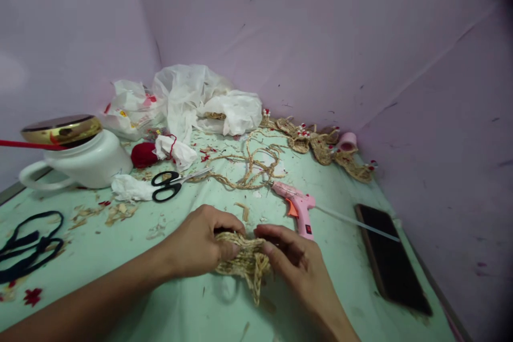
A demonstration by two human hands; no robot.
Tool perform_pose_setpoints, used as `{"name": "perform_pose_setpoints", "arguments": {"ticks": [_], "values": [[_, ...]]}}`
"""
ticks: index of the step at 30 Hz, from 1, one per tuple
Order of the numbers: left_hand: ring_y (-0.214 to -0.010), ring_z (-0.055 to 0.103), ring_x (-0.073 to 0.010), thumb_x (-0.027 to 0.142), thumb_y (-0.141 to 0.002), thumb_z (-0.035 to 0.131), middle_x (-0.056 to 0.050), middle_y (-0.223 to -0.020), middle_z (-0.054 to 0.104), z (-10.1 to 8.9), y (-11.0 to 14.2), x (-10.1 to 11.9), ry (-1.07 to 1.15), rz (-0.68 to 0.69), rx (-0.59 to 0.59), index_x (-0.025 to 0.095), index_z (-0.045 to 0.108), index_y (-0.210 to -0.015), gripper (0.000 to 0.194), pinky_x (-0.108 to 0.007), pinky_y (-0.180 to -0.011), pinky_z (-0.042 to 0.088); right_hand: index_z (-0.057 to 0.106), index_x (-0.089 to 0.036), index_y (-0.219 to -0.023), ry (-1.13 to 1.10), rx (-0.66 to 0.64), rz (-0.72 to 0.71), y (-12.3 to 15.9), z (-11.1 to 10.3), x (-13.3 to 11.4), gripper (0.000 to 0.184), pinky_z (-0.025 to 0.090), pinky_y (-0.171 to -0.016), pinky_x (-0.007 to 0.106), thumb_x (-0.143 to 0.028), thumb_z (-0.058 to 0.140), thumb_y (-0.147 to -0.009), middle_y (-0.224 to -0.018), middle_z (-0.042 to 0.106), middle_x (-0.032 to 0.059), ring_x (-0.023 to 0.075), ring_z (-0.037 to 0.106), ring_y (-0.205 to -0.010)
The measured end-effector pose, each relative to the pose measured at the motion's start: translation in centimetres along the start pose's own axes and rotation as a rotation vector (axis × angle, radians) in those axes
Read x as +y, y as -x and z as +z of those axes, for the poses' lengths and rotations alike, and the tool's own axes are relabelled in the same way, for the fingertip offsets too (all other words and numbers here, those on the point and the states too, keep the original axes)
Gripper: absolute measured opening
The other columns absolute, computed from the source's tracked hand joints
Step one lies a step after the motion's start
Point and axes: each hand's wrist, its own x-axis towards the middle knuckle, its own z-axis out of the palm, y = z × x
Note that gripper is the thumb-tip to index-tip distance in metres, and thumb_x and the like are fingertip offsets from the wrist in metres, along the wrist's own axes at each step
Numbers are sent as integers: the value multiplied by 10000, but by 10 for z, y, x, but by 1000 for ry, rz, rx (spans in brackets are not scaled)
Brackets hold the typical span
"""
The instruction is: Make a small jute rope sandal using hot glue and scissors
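A small piece of braided straw (242, 262) is held between both my hands over the green tablecloth, a short braid end hanging from its near right side. My left hand (200, 243) pinches its left part, thumb on the near face and fingers behind. At the upper right edge, my right hand (298, 264) grips it between thumb and fingertips. Just beyond the right hand lies a pink glue gun (294, 203) with an orange trigger and a long glue stick out of its back. Loose straw braid (252, 168) is coiled behind it.
Black-handled scissors (170, 184) lie left of the coil. A white mug (88, 163) with a gold-rimmed round object (62, 131) on top stands left. Red yarn (144, 155), plastic bags (188, 96) and straw pieces (320, 147) line the back. A phone (393, 259) lies right.
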Motion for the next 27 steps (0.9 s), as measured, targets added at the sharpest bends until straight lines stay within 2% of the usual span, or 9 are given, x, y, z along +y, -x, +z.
{"name": "perform_pose_setpoints", "arguments": {"ticks": [3,6,11,14,17,21,24,27], "values": [[-651,499,-129,226,-679,540,25,-664,564,1,0,0,-20,13,8,160,654,-765,158,-210,-584,366,687,-140,-793,-56,-83,79,1,7,0,210,445,-547,250,-302,655,-665,-661,657,38,163,583,-607],[-634,503,-128,251,-700,534,22,-655,572,4,0,0,-61,18,29,161,648,-781,167,-213,-573,368,643,-139,-698,-166,-22,152,0,14,2,161,374,-465,208,-287,657,-635,-546,567,-20,105,484,-486],[-696,544,-143,224,-695,533,-4,-745,637,11,2,4,-189,73,166,170,653,-742,139,-226,-633,398,617,-140,-673,-166,25,115,2,21,4,115,357,-464,192,-250,629,-642,-543,540,-32,88,454,-482],[-658,554,-135,192,-699,514,-4,-690,644,15,3,3,-181,74,200,169,658,-683,147,-222,-617,404,614,-144,-700,-107,19,77,4,24,4,110,373,-480,197,-249,610,-668,-570,552,-23,97,471,-505],[-634,560,-139,197,-722,504,-7,-683,654,15,5,3,-280,90,181,190,684,-703,181,-233,-586,387,620,-151,-751,-48,17,36,6,26,4,114,402,-514,207,-245,589,-695,-625,590,-3,117,516,-559],[-605,561,-149,186,-708,520,-21,-654,660,5,6,11,-467,163,112,208,694,-674,179,-248,-561,351,613,-160,-781,29,8,-32,9,29,4,105,420,-531,215,-234,569,-722,-651,607,4,127,537,-580],[-536,531,-132,168,-673,528,-13,-586,639,-2,6,18,-550,161,38,202,671,-621,156,-246,-512,308,606,-167,-785,76,-26,-84,12,30,3,91,421,-543,219,-229,551,-746,-663,606,4,130,539,-590],[-476,476,-108,150,-640,514,2,-532,595,-3,6,20,-615,176,11,184,602,-540,137,-243,-473,271,580,-175,-804,104,-73,-133,13,30,5,84,407,-547,222,-232,525,-777,-679,587,1,128,520,-600]]}}
